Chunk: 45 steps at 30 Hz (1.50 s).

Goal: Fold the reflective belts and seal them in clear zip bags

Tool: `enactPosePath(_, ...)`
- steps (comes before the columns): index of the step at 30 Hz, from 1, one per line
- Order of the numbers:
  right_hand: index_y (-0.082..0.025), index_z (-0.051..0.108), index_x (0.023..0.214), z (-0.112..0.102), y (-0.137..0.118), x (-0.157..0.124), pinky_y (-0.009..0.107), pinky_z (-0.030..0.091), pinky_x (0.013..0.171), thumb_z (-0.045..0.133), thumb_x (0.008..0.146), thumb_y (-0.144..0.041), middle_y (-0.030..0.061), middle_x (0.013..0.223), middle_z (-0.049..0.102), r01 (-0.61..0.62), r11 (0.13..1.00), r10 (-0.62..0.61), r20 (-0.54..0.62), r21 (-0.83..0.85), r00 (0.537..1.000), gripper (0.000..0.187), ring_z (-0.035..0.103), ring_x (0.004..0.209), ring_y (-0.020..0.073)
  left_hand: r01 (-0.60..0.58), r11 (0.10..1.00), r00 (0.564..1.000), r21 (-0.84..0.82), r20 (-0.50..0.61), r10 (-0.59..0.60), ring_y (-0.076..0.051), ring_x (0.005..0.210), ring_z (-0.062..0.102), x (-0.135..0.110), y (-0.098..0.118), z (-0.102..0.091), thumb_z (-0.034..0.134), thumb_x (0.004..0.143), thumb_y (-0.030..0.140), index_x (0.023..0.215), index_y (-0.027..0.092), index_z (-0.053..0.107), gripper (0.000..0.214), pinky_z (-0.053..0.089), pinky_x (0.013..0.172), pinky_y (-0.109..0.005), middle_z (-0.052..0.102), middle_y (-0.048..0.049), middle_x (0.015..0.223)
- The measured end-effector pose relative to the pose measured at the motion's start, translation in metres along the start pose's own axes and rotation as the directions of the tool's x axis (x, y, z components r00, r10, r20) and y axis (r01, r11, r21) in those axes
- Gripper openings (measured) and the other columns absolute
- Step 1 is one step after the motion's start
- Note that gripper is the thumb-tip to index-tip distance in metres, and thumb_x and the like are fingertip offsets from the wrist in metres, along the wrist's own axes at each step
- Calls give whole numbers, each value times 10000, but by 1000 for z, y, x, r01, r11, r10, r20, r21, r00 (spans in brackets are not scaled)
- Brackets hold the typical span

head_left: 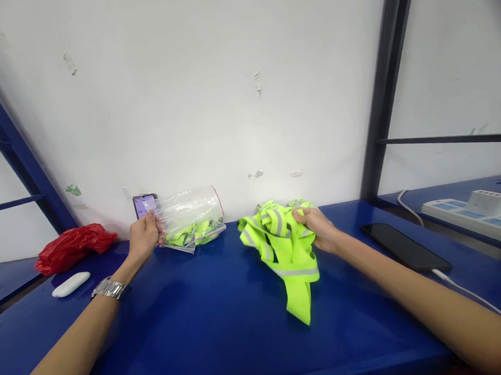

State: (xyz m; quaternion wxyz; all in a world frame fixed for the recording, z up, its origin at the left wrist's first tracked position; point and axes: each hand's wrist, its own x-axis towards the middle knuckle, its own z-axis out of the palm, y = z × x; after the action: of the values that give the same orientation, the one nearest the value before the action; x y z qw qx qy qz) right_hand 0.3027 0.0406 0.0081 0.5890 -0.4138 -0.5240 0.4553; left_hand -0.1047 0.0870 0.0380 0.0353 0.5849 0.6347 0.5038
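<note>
My left hand (144,235) is closed on one end of a clear plastic bag (188,207), which stretches out to the right and has a red line along its far edge. Behind and below that bag lie bagged yellow-green pieces (196,233) on the blue table. In my right hand (317,229) is a crumpled yellow-green reflective vest (287,247) with silver-grey stripes, its fingers pinching the upper right part. A strap-like end of the vest hangs down over the table. More yellow-green material shows partly behind it by the wall.
On the blue table (207,324), a red plastic bag (75,245) and a white case (71,284) lie at left. A phone (145,205) leans on the wall. At right are a black phone (405,246) with a cable and a power strip (474,215). Metal posts (382,91) rise behind.
</note>
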Motion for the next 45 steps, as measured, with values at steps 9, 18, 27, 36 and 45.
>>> enactPosePath(9, -188, 485, 647, 5, 5, -8, 221, 300, 481, 590, 682, -216, -20, 603, 472, -49, 912, 54, 3, -407, 999, 114, 436, 557, 123, 73, 971, 989, 227, 112, -100, -283, 521, 627, 29, 29, 37, 370, 894, 465, 819, 90, 566, 430, 484, 528, -364, 615, -142, 566)
enactPosePath(18, -204, 421, 718, 5, 0, -8, 232, 331, 556, 552, 647, -147, -43, 657, 461, 268, 923, -197, 258, -276, 946, 159, 462, 611, 118, -488, 751, 871, 444, 308, 384, -304, 857, 655, -30, 90, 26, 279, 955, 439, 1037, 144, 556, 413, 475, 756, -402, 662, -147, 938)
enactPosePath(27, -186, 488, 701, 17, -1, -21, 258, 405, 629, 455, 625, -32, -11, 700, 522, 473, 795, -273, 472, -380, 838, 175, 517, 670, 138, -326, 924, 403, -199, 855, 326, -238, 1073, 635, -88, 117, 44, 582, 820, 566, 1408, 236, 376, 706, 547, 746, -287, 586, -136, 1294)
enactPosePath(36, -199, 631, 919, 17, -19, -24, 310, 439, 718, 450, 903, -269, 49, 917, 637, 395, 769, -69, 548, -504, 834, 195, 569, 818, 186, -260, 942, 467, -214, 826, 316, -222, 852, 626, -115, 117, 47, 621, 771, 383, 930, 163, 638, 271, 497, 676, -309, 664, -61, 955)
enactPosePath(45, -225, 424, 1279, 21, -23, -18, 262, 417, 588, 688, 771, -417, 46, 962, 538, 455, 745, -202, 486, -487, 850, 604, 494, 681, 136, -655, 753, 707, -62, 302, 639, -129, 601, 486, -76, 151, 31, 461, 873, 301, 864, 176, 542, 149, 362, 556, -240, 579, 8, 728)
